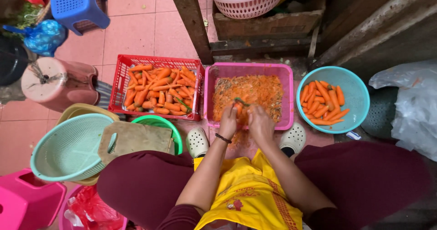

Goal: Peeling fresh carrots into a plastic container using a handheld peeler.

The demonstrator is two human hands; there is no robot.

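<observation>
Seen from above, a seated person's two hands meet over a pink rectangular tub (287,98) at the centre. The left hand (229,120), a dark bracelet (223,138) on its wrist, has its fingers curled around a carrot (240,108) and a green-handled peeler (241,102); which of the two it actually grips cannot be told. The right hand (260,123) is closed against the same carrot from the other side. The carrot sits between the hands, just above the tub's near edge.

The tub holds a layer of orange carrot peelings (255,89). At nine o'clock from the hands, touching the tub, a red crate (122,75) is full of unpeeled carrots. At three o'clock, a round turquoise colander (355,93) holds peeled carrots. At six o'clock lie a yellow apron (248,193) and maroon trousers (145,184), with pale clogs (197,142) either side of the hands. At eight o'clock, a wooden cutting board (134,139) rests over a green bowl (175,130), beside a pale turquoise strainer (68,150).
</observation>
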